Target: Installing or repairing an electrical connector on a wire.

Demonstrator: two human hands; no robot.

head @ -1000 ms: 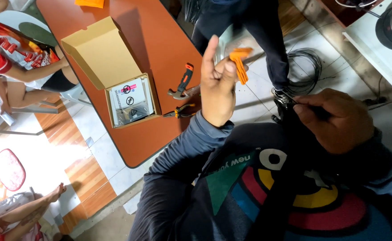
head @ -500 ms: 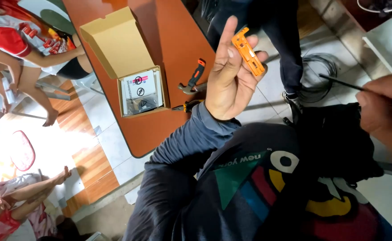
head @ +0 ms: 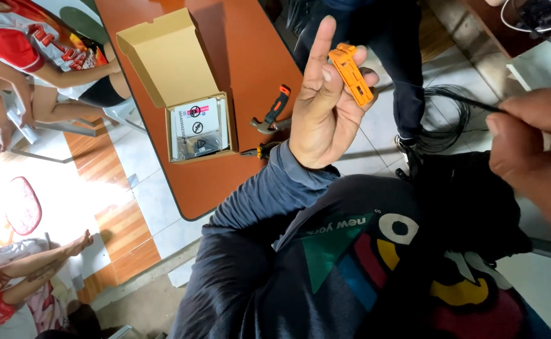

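An open tan cardboard box (head: 187, 94) lies on the orange table (head: 244, 56) at about ten o'clock, lid flung back. Inside it sits a white rectangular leaflet (head: 198, 127) bearing red-and-black round symbols.

The stripper (head: 351, 74) pinched in the left hand (head: 322, 107) looks like hard orange plastic, matt, with moulded ridges. The cable (head: 470, 100) at the right hand (head: 533, 157) has a thin black sheath, smooth and faintly shiny, and the coil (head: 442, 119) on the floor looks the same. The tabletop (head: 250, 56) is a smooth orange-brown laminate with a dull sheen. The box (head: 165, 56) is plain brown cardboard, matt, with a glossy printed sheet inside. The hammer (head: 272, 113) has a grey metal head and a rubbery orange-and-black grip. The sleeve (head: 256, 213) is soft grey cloth. The floor (head: 388, 125) is pale glazed tile.
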